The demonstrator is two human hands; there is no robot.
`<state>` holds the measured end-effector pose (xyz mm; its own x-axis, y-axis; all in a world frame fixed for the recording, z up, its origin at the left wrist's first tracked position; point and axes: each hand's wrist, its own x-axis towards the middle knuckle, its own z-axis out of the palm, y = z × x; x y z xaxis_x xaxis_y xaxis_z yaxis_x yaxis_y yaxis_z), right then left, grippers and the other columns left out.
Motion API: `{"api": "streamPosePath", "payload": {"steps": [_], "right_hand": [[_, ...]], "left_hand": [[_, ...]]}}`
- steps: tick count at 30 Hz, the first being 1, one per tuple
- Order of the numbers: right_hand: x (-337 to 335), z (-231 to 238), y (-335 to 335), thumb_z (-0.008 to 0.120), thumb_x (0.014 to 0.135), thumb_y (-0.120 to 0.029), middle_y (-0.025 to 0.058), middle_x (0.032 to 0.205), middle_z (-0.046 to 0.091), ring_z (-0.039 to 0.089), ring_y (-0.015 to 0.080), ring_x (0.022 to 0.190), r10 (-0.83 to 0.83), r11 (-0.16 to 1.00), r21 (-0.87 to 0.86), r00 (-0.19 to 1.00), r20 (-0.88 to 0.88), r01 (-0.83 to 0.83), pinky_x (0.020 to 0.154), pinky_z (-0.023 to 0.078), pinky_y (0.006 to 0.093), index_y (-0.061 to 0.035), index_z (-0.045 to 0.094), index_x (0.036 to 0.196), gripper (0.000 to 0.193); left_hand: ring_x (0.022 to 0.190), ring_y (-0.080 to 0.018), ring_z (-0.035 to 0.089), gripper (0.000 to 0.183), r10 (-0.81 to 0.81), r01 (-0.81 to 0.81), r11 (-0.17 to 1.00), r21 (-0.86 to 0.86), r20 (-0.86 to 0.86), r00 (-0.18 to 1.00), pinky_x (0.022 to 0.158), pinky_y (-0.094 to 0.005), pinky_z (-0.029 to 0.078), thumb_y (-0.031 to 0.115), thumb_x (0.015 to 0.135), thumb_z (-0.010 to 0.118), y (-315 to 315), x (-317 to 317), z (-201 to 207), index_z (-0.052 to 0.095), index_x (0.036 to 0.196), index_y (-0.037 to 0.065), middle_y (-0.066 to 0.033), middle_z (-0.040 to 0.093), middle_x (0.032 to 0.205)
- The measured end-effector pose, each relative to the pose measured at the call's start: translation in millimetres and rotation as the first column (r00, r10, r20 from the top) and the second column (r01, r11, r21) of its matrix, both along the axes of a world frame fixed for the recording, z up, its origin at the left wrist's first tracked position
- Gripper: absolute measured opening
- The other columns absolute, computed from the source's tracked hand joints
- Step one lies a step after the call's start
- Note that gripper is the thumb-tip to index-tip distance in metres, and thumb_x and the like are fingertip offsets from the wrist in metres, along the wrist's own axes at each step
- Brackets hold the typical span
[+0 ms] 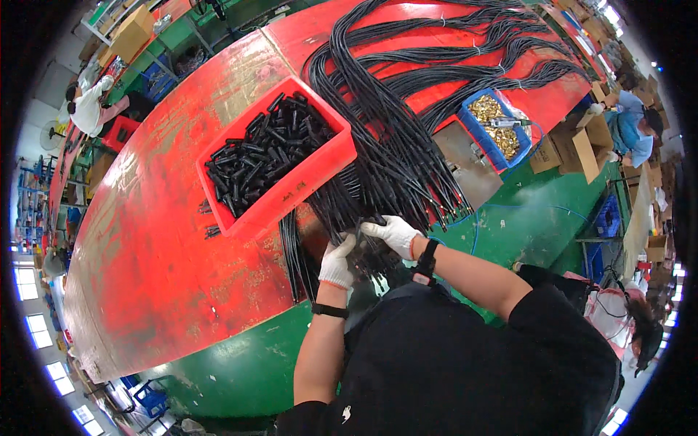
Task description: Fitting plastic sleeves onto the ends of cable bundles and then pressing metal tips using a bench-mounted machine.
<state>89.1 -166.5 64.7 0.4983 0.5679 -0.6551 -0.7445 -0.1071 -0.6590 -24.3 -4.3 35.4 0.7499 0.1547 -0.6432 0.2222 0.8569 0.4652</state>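
Observation:
My left hand (338, 263), in a white knitted glove, is closed on a black cable at the table's near edge. Close beside it, my right hand (395, 236), gloved the same way, has its fingers pinched on a short dark length that looks like part of a black cable; the fingers partly hide it. Around and beyond both hands lies a thick bundle of black cables (385, 123), its cut ends fanning out to the right. Left of the bundle, a red plastic bin (287, 206) is heaped with short black tubular sleeves (269, 149).
A blue tray (474, 132) of small brass-coloured fittings (502, 134) stands at the right on the red table (160, 225). A few loose sleeves lie left of the bin. Other people (632, 127) work around, with open cardboard boxes (590, 149) at the right.

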Motion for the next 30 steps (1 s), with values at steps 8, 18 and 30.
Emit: {"api": "streamPosePath", "payload": {"steps": [8, 18, 30], "right_hand": [[-8, 5, 29, 0.089, 0.090, -0.033, 0.0106, 0.111, 0.077, 0.074, 0.0211, 0.096, -0.034, 0.986, -0.159, 0.999, 0.038, 0.040, 0.086, 0.059, 0.0374, 0.0053, 0.072, 0.126, 0.055], [-12, -28, 43, 0.078, 0.092, -0.014, 0.0110, 0.112, 0.078, 0.073, 0.0206, 0.097, 0.134, 0.981, -0.184, 0.914, 0.383, -0.066, 0.089, 0.059, 0.0375, 0.0028, 0.072, 0.126, 0.038], [-3, -21, 42, 0.082, 0.095, -0.013, 0.0113, 0.117, 0.078, 0.075, 0.0218, 0.099, 0.026, 0.996, -0.090, 0.999, 0.032, -0.023, 0.091, 0.060, 0.0388, 0.0036, 0.072, 0.128, 0.038]], "left_hand": [[0.103, -0.0305, 0.075, 0.023, 0.036, -0.036, 0.998, -0.041, 0.007, 0.999, 0.091, -0.0461, 0.064, 0.001, 0.101, 0.069, -5, 0, -6, 0.066, 0.124, 0.004, -0.0137, 0.075, 0.116], [0.114, -0.0347, 0.071, 0.036, 0.125, -0.140, 0.913, -0.384, -0.063, 0.990, 0.101, -0.0547, 0.059, 0.032, 0.112, 0.059, 14, -5, -9, 0.063, 0.136, 0.006, -0.0151, 0.072, 0.125], [0.116, -0.0332, 0.069, 0.036, 0.044, -0.049, 0.985, -0.167, -0.033, 0.999, 0.102, -0.0490, 0.056, 0.026, 0.113, 0.056, 7, -2, 2, 0.061, 0.137, 0.000, -0.0182, 0.070, 0.130]]}}
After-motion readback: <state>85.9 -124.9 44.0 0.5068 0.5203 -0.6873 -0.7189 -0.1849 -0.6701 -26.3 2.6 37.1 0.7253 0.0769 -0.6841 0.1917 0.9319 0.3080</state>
